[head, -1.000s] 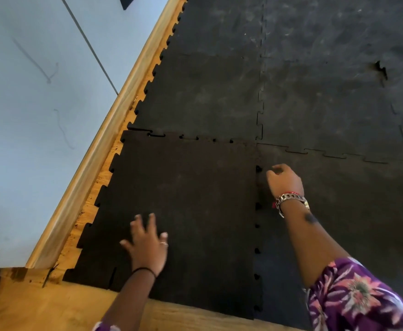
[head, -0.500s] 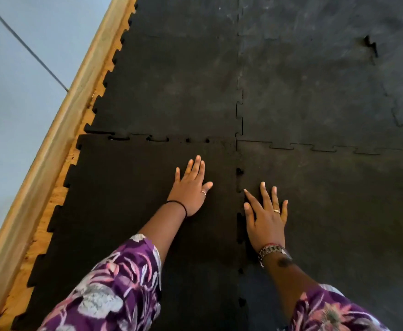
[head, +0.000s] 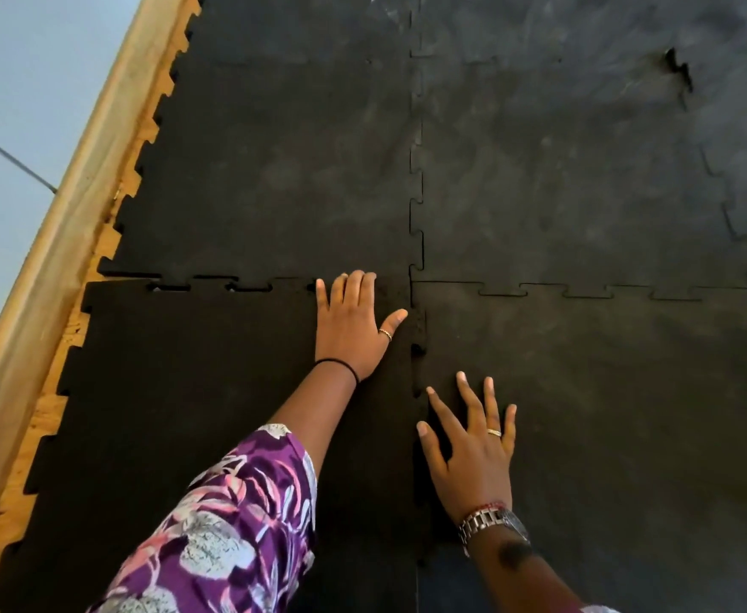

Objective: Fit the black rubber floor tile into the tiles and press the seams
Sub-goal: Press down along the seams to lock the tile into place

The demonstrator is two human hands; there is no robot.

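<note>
The black rubber floor tile (head: 194, 391) lies at the lower left among the laid interlocking tiles (head: 584, 170). My left hand (head: 354, 325) rests flat on its far right corner, fingertips at the far seam, thumb pointing toward the right seam. My right hand (head: 469, 444) lies flat with fingers spread just right of the vertical seam (head: 418, 391), thumb on the seam. Along the far seam (head: 212, 283) on the left, small gaps show between the teeth. A few dark holes show along the vertical seam.
A wooden baseboard (head: 75, 192) runs along the pale wall (head: 17, 81) at left, with a strip of bare wood floor (head: 48, 418) beside the tile's toothed edge. A raised joint (head: 679, 70) shows between tiles at the far right.
My left hand has slid forward to the tile's far right corner. My right hand has stayed beside the vertical seam. The camera has moved closer and slightly forward.
</note>
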